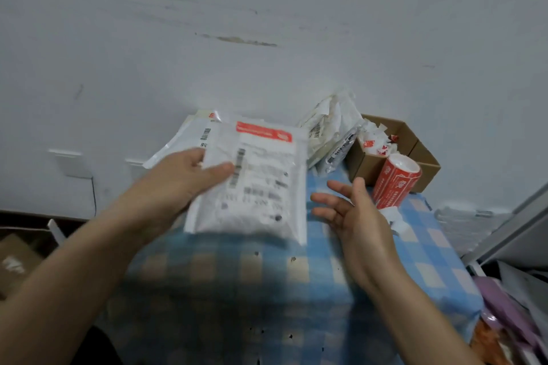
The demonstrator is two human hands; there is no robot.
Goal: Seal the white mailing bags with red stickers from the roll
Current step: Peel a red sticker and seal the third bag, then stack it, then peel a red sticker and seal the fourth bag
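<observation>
My left hand point(178, 178) grips a white mailing bag point(261, 187) by its left edge, thumb on top, and holds it above the table. A red sticker point(264, 131) runs across the bag's top edge, above a printed shipping label. My right hand point(353, 213) hovers just right of the bag with fingers spread, palm turned toward it, holding nothing. The red sticker roll point(396, 179) stands tilted at the table's back right, leaning on a cardboard box. More white bags point(189, 135) lie stacked behind the held one.
A blue checked cloth covers the table point(296, 275). An open cardboard box point(394, 148) with torn sticker scraps sits at the back right, beside a heap of crumpled bags point(332, 130). A white wall stands close behind. Purple items point(504, 305) lie at the right.
</observation>
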